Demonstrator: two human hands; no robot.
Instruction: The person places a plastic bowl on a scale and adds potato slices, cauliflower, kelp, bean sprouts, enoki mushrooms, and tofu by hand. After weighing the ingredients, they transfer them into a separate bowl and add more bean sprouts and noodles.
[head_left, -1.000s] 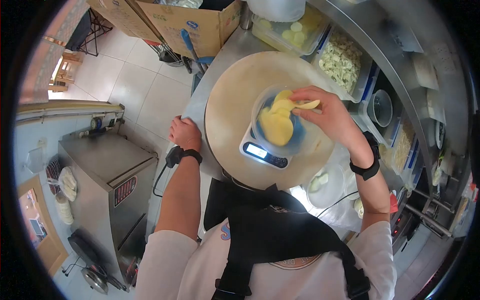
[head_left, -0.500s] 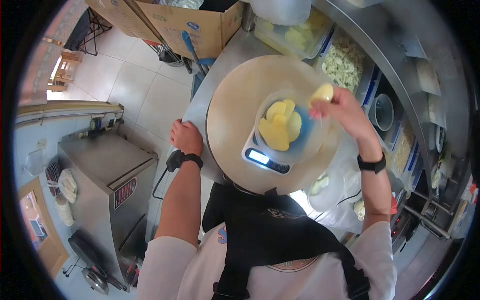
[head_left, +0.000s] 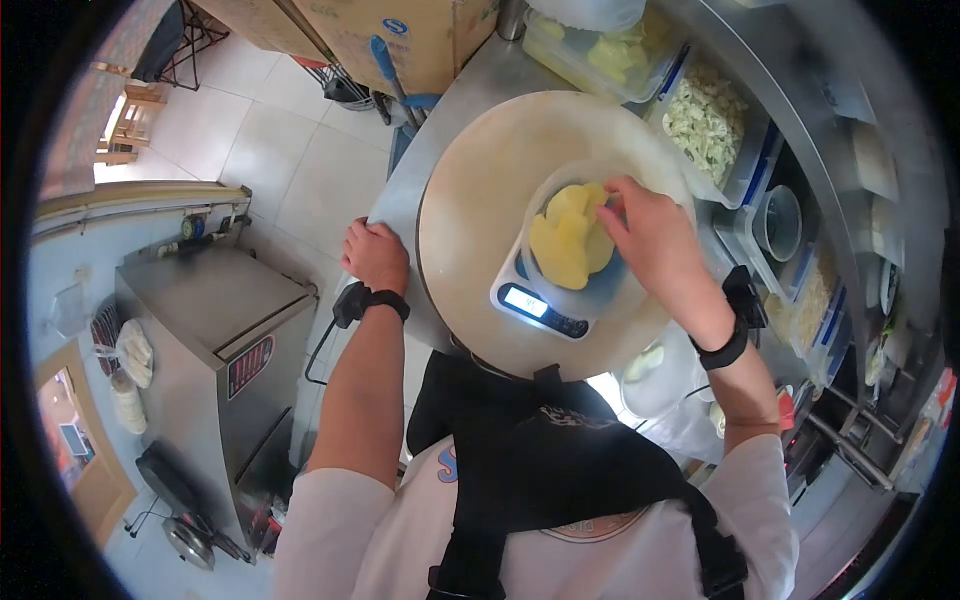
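My right hand [head_left: 650, 235] is over a clear bowl [head_left: 622, 278], its fingertips and thumb pinched at the edge of the yellow potato slices [head_left: 565, 245] piled inside. The hand partly hides the slice at its fingers. Under the bowl is a white kitchen scale [head_left: 508, 293] with a lit display; its digits are too blurred to read surely. The scale stands on a large round cutting board [head_left: 460, 220]. My left hand [head_left: 376, 256] rests at the metal counter's edge, left of the board, with its fingers curled over the edge.
Beyond the board are a tub of yellow slices [head_left: 615, 60] and a tub of chopped pale vegetable [head_left: 705, 120]. More containers line the right side under a metal shelf. A cardboard box [head_left: 400, 45] stands at the far left of the counter. A steel cabinet [head_left: 215, 310] is at left.
My right hand has moved left with a potato slice, from beside the bowl to the pile in it. The display's reading looks different. My left hand has stayed at the counter edge.
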